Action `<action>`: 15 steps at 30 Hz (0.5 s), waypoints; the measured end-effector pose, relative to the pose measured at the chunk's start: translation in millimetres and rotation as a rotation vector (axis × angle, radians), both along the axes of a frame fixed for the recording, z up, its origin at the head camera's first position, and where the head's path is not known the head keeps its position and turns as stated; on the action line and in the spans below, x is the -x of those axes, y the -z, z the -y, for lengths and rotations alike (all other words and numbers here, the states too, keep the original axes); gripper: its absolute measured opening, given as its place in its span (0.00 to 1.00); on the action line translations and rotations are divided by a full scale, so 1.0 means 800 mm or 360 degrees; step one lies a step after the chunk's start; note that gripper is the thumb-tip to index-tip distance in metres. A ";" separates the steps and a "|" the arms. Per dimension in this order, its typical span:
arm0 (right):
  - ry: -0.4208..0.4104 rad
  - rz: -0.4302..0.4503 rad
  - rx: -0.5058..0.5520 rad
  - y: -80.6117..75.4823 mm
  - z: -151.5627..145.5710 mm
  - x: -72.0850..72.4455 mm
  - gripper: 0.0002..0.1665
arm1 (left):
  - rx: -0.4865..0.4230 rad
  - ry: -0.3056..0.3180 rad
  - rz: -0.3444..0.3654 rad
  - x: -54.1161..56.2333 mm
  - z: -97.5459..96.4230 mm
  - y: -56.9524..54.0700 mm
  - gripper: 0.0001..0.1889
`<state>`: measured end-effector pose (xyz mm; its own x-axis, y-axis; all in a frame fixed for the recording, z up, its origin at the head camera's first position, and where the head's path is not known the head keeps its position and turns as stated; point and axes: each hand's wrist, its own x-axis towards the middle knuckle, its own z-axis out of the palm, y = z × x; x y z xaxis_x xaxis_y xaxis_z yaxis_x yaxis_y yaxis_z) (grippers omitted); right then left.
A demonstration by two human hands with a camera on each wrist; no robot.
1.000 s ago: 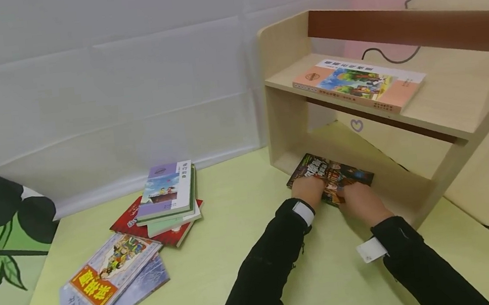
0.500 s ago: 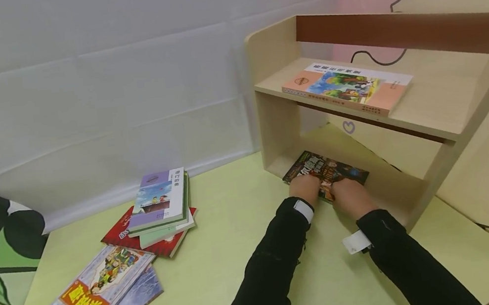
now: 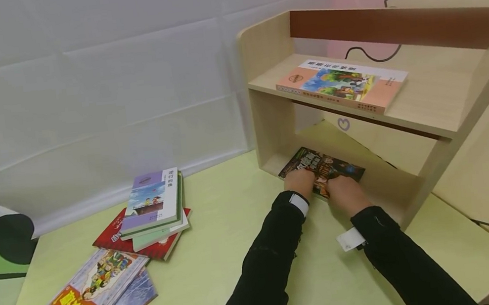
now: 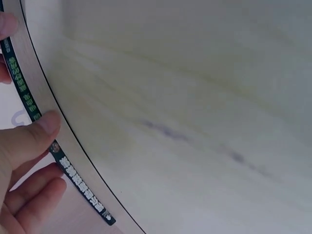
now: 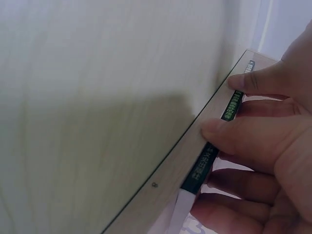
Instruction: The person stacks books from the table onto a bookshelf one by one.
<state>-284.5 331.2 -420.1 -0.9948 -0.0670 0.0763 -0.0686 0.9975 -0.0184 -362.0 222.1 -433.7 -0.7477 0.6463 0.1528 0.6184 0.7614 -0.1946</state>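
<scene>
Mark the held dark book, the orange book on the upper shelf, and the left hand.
Dark book [image 3: 324,166], head view, middle of cover.
Orange book [image 3: 341,84], head view, cover picture.
Left hand [image 3: 300,183], head view, back of hand.

Soft, diffuse light is washing evenly over the tabletop [image 3: 234,268] in the head view, with the bookshelf [image 3: 438,77] gently shading its lower compartment. A faint shadow is spreading beside the right sleeve [image 3: 407,254]. Both wrist views are looking dimmer, cooler and hazier. In the left, lens distortion is bowing the dark book [image 4: 22,85]; in the right, a broad, soft-edged shadow is darkening the pale surface [image 5: 97,58].
</scene>
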 end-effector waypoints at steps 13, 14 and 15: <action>0.0028 0.0055 0.0178 -0.005 0.000 0.000 0.11 | -0.0064 -0.0115 0.0088 -0.015 0.015 0.003 0.08; 0.0044 0.0080 0.0206 -0.006 -0.002 -0.001 0.11 | -0.0066 -0.0111 0.0134 -0.017 0.017 0.002 0.08; 0.0062 0.0096 0.0230 -0.007 -0.004 -0.003 0.09 | -0.0079 -0.0102 0.0181 -0.018 0.019 0.001 0.07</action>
<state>-282.4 334.2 -414.3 -0.9995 -0.0208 0.0223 -0.0242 0.9860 -0.1651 -348.0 206.6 -434.1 -0.8016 0.5902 0.0951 0.5839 0.8071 -0.0873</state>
